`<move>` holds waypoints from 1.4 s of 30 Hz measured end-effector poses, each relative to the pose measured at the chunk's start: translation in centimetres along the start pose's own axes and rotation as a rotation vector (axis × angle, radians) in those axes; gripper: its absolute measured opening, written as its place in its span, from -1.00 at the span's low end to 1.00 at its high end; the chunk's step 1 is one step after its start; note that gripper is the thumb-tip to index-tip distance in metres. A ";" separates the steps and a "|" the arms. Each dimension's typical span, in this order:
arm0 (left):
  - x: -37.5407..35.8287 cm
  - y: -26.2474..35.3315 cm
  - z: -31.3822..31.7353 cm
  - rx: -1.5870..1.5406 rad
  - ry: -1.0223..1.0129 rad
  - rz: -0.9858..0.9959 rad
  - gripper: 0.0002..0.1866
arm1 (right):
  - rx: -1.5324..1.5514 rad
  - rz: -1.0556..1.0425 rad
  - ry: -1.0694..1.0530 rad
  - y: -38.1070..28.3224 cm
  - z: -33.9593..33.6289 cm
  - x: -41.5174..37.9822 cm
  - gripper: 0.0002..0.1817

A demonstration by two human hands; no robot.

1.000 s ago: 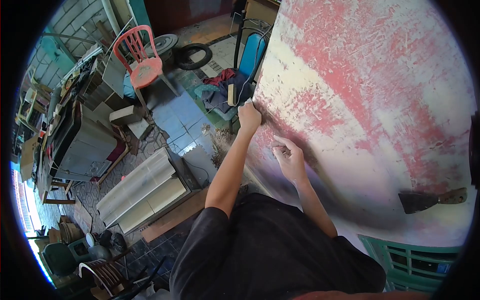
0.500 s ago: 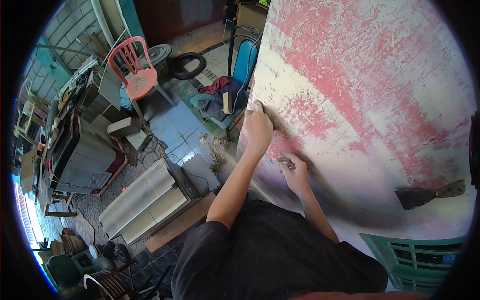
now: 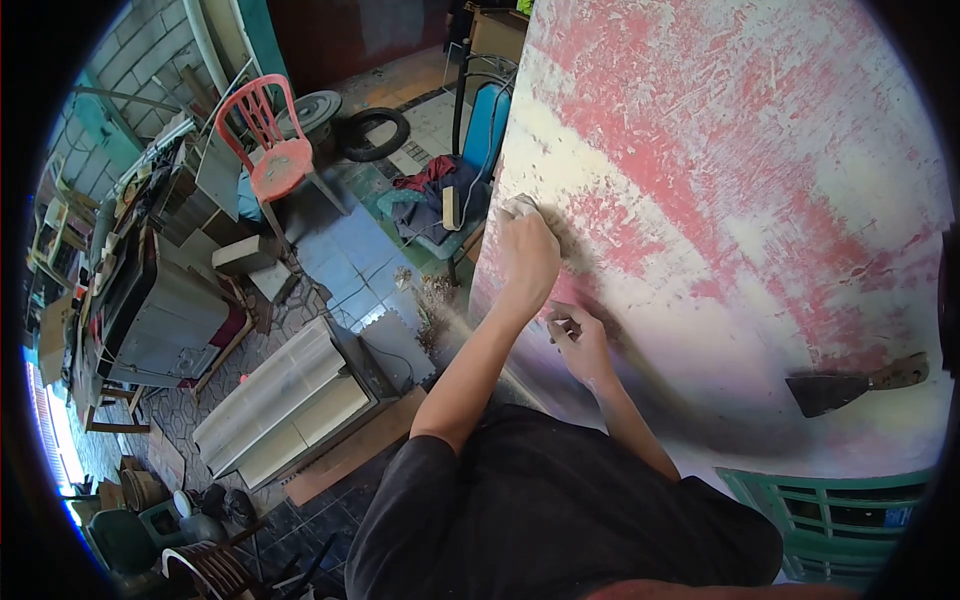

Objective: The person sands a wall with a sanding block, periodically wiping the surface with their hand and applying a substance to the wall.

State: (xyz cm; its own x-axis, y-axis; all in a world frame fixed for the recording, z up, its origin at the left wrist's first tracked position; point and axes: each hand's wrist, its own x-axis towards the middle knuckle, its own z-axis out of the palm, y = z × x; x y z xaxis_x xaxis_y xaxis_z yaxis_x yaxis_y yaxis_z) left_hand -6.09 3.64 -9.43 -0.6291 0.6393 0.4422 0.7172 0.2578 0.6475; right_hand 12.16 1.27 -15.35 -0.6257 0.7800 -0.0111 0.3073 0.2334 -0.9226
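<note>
My left hand [image 3: 530, 262] is closed and pressed against a large flat surface [image 3: 700, 130], near its left edge. Under its fingertips shows a small grey-white pad [image 3: 519, 205], mostly covered by the fingers. The surface has patchy red and cream paint with many scrape marks. Lower and to the right, my right hand [image 3: 582, 345] has its fingers curled in, greyish with dust, close to the same surface. What it holds, if anything, I cannot make out. A putty knife [image 3: 850, 387] lies on the surface at the right, away from both hands.
A pink plastic chair [image 3: 280, 165], a tyre [image 3: 374, 133] and a cloth-covered blue chair [image 3: 488, 130] stand at the back. Left of me is a long grey box-like object [image 3: 280, 400]. A green grille [image 3: 830, 500] shows at lower right.
My left hand has slid a little to the right across the surface, away from its left edge. My right hand has stayed nearly in place. The whole view has shifted slightly.
</note>
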 end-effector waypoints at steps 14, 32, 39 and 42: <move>-0.9 -1.1 1.6 0.001 0.132 0.073 -0.56 | 0.077 -0.012 0.049 0.7 0.2 -0.2 -0.59; -4.4 -1.5 -6.8 -1.323 -0.325 -0.305 -0.68 | 0.559 0.114 -0.004 -2.6 -1.7 -0.4 -0.31; -5.9 -1.4 -7.7 -1.567 -0.367 -0.429 -0.64 | 0.594 -0.137 0.019 -7.6 -1.8 0.2 -0.46; -7.1 -0.9 -8.2 -1.615 -0.368 -0.422 -0.62 | 0.587 -0.162 0.022 -7.4 -0.9 0.7 -0.52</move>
State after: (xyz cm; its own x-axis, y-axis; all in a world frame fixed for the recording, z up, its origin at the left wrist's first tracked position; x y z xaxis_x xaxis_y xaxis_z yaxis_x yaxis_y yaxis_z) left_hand -4.69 -7.09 -8.07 -0.4182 0.9046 0.0824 -0.6232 -0.3518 0.6984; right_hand 10.07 0.64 -8.16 -0.6143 0.7748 0.1495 -0.2409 -0.0038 -0.9705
